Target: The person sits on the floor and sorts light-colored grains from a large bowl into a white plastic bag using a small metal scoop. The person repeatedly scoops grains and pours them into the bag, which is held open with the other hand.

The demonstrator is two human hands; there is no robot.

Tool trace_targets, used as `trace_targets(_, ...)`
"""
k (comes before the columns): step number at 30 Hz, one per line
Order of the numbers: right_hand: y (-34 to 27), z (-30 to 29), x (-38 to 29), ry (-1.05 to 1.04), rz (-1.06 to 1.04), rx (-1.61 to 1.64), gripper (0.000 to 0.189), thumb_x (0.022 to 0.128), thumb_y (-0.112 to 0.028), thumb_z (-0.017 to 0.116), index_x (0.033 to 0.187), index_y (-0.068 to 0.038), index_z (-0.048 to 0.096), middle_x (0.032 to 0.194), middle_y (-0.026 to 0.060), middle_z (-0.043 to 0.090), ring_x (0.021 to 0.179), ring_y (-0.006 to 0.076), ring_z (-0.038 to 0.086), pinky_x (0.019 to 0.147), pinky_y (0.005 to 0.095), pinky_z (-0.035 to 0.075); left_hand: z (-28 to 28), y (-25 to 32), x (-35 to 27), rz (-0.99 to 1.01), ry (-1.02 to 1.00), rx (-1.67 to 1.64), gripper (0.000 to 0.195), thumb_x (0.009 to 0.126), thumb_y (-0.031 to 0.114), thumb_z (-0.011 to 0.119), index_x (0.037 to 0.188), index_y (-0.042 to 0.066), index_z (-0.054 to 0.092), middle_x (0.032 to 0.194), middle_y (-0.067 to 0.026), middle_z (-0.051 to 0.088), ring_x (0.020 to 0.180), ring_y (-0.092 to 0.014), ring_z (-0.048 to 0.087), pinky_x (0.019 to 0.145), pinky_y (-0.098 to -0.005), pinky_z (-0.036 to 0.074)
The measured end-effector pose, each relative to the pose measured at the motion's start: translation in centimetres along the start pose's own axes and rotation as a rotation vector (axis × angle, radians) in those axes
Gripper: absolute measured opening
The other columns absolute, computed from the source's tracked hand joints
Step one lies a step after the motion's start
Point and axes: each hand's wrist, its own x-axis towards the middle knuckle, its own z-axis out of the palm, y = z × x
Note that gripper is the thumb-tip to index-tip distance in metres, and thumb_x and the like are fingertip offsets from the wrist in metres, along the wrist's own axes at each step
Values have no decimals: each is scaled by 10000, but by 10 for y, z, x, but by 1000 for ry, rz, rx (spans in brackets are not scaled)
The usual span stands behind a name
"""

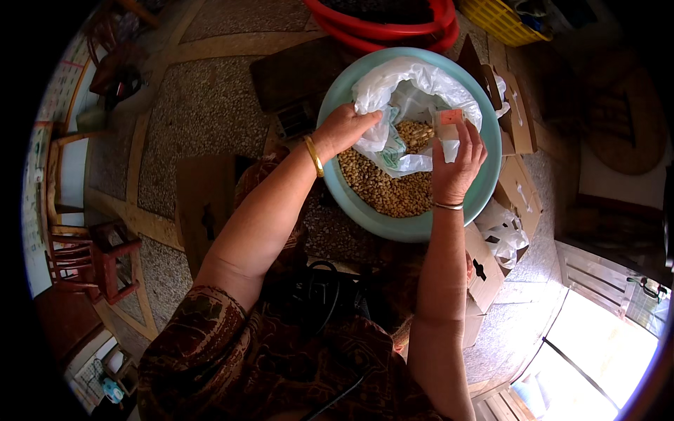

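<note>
A pale blue plastic basin (pixel 327 194) stands before me with a layer of tan beans or kernels (pixel 389 194) in it. On them rests a white plastic bag (pixel 421 73), its mouth open and more of the same kernels (pixel 413 134) inside. My left hand (pixel 347 129) pinches the bag's left rim between thumb and fingers. At the right side of the bag's mouth, my right hand (pixel 459 158) grips a small translucent container (pixel 441 131) bearing an orange label (pixel 451 116). Green print shows on the bag's inner fold.
Red plastic tubs (pixel 389 29) and a yellow basket (pixel 500 21) stand beyond the basin. Cardboard boxes (pixel 513 110) and a white plastic bag (pixel 503 231) crowd its right side. Another cardboard box (pixel 202 205) is left of my knees. Wooden chairs (pixel 73 258) line the left.
</note>
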Motion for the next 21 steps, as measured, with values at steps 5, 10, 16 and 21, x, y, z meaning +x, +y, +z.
trace_targets(5,8,-5,0,65,68,133,614,634,-62,737,1199,-101,500,1195,126,517,1080,336,468,934,425,376,0,3,0,-22,8,56,377,836,341,557,999,9,623,865,-97,657,820,-186,630,749,-316,485)
trace_targets(10,24,-16,-9,-259,506,631,333,769,-100,648,1088,-36,581,881,22,588,753,78,532,678,244,464,2,9,-2,3,63,64,382,822,343,552,975,0,621,844,-101,653,792,-195,628,726,-318,483)
trace_targets(16,36,-14,-34,-823,434,384,298,737,-224,655,980,-54,634,837,86,637,774,196,610,710,295,475,4,4,3,41,101,-1,359,830,318,551,950,-14,619,837,-81,646,785,-168,613,713,-303,476)
trace_targets(21,52,12,-56,-607,114,94,314,682,-244,657,945,-76,620,899,136,618,849,325,574,781,411,456,7,12,1,7,67,31,340,853,286,555,968,-28,618,871,-56,637,806,-116,591,720,-270,471)
